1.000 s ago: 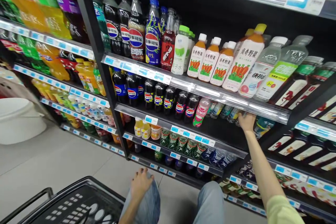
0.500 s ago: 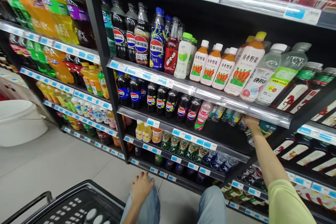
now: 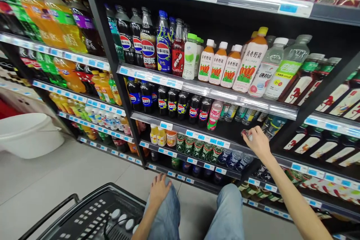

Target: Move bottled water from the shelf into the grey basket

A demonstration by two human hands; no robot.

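Note:
My right hand (image 3: 258,141) is closed around a small drink bottle (image 3: 246,134), just above the front of the middle shelf. Fingers cover most of the bottle; a reddish end and a pale part show. Behind the hand, clear and teal-labelled bottles (image 3: 274,125) stand at the back of that shelf. To its left is a pink bottle (image 3: 215,115), beside dark cola bottles (image 3: 194,107). My left hand (image 3: 159,189) lies on my left knee with its fingers stretched out, holding nothing.
A black shopping basket (image 3: 109,189) with several white-topped items is at the lower left. The shelf edge (image 3: 213,92) above juts out over my right hand. A dark upright post (image 3: 317,101) stands right of it. A white tub (image 3: 28,135) sits on the floor.
My right hand has come from deep in the middle shelf out to its front, now with a small bottle in it. My left hand stays on my knee. The view has shifted slightly.

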